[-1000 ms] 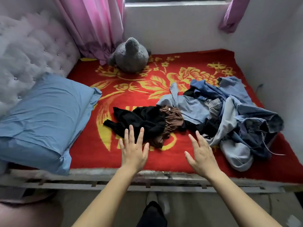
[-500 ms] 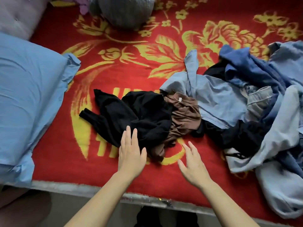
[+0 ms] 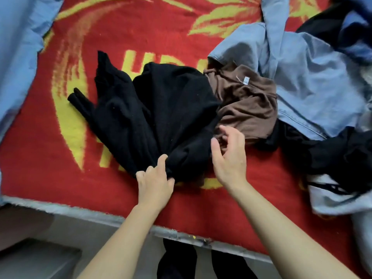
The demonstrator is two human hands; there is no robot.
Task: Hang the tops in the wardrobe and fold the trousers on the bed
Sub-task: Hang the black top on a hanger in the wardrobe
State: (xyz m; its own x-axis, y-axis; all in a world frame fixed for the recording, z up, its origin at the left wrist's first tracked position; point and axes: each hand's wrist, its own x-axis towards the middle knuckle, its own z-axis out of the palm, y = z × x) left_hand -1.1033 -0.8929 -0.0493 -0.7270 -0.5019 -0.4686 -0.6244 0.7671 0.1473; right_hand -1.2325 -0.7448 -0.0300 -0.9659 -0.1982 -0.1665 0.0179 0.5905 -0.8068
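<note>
Garment (image 3: 161, 109) sits in left hand (image 3: 155, 186), beside right hand (image 3: 229, 162).

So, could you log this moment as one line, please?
left hand: pinches black garment | right hand: open, at brown garment | both garments on bed

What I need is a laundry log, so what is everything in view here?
black garment: one, black, crumpled mid-bed
brown garment: one, brown, touching the black one's right side
shirt: one, light blue, right of the brown garment
dark clothes: count unclear, black, right side
pale garment: one, whitish, near right
pillow: one, blue, left
blanket: one, red and yellow, under everything
bed edge: one, grey, near side
left hand: one, pinching black garment's near edge
right hand: one, fingers relaxed, at brown garment's near edge
</note>
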